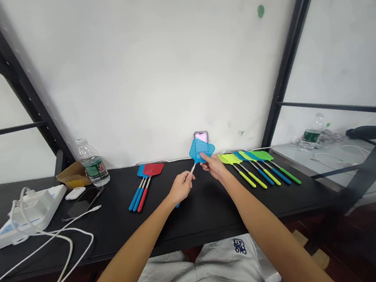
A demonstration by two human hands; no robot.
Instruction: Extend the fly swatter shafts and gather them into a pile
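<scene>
A blue fly swatter (198, 149) is held up over the middle of the black table, its mesh head tilted upward. My left hand (181, 186) is closed around its metal shaft, with a bit of blue handle showing below the fist. My right hand (213, 165) pinches the lower right of the mesh head between thumb and fingers. To the left lie a red fly swatter (153, 169) and blue fly swatters (137, 198), heads overlapping. On the right several yellow, blue and green fly swatters (257, 165) lie in a fanned row.
Behind the held swatter a small screen (201, 136) leans by the white wall. At left are a water bottle (94, 164), a cardboard box (74, 176), a white case (75, 193), a phone (83, 203), and a power strip (30, 216) with loose white cables (70, 243). Black metal posts (288, 62) flank the table.
</scene>
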